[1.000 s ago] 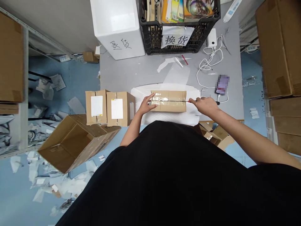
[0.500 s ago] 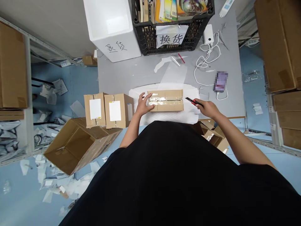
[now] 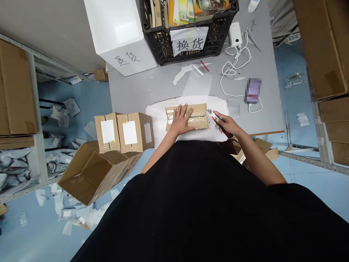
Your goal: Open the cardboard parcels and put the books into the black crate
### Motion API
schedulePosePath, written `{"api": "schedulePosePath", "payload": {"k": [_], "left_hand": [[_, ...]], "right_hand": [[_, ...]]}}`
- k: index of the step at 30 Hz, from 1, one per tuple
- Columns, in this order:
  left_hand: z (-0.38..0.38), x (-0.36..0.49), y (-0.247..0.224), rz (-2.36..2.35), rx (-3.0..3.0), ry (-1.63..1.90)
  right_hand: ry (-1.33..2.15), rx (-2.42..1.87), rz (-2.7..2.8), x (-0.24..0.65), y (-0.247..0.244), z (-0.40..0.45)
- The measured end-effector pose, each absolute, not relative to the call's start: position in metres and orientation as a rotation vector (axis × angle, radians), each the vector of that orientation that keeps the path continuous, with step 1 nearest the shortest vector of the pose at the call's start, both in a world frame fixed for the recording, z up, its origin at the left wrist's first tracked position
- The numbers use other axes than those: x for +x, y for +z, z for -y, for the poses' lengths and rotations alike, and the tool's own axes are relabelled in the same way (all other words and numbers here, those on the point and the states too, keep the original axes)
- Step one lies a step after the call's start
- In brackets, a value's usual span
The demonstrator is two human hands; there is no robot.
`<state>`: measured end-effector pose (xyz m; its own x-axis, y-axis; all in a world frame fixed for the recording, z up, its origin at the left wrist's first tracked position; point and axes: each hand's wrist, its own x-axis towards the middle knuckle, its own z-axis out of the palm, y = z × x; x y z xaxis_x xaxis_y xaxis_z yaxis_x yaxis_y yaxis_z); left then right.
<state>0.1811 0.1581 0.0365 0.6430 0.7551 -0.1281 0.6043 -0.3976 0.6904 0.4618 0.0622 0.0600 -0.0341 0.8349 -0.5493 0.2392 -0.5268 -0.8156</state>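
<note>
A small taped cardboard box (image 3: pixel 200 118) lies on a white sheet (image 3: pixel 160 103) at the near side of the table. Across the left part of its top rests my left hand (image 3: pixel 180 122), fingers spread and pressing flat. My right hand (image 3: pixel 227 125) grips a red and black box cutter (image 3: pixel 218 121) just right of the box. The cutter's blade points up and left, its tip close to the box's right end; whether they touch I cannot tell. A dark seam runs lengthwise through the clear tape on the box.
Two labelled cartons (image 3: pixel 131 133) stand left of the sheet, above a large open carton (image 3: pixel 87 171). At the back are a white bin (image 3: pixel 117 32) and a black crate (image 3: pixel 188 43) of books. A phone (image 3: pixel 253 91) with a white cable lies right. Open cartons (image 3: pixel 263 147) sit below the table edge.
My left hand has moved from the box's left end onto its top, fingers now flat. My right hand has brought the cutter closer to the box's right end and angled its blade upward.
</note>
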Motion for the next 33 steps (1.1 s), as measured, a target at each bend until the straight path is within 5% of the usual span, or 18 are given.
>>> {"api": "schedulePosePath", "payload": {"k": [33], "left_hand": [[-0.15,0.178,0.025,-1.134,2.327,0.187]], "right_hand": [[1.525,-1.769,1.085,0.448,0.062,-0.057]]}}
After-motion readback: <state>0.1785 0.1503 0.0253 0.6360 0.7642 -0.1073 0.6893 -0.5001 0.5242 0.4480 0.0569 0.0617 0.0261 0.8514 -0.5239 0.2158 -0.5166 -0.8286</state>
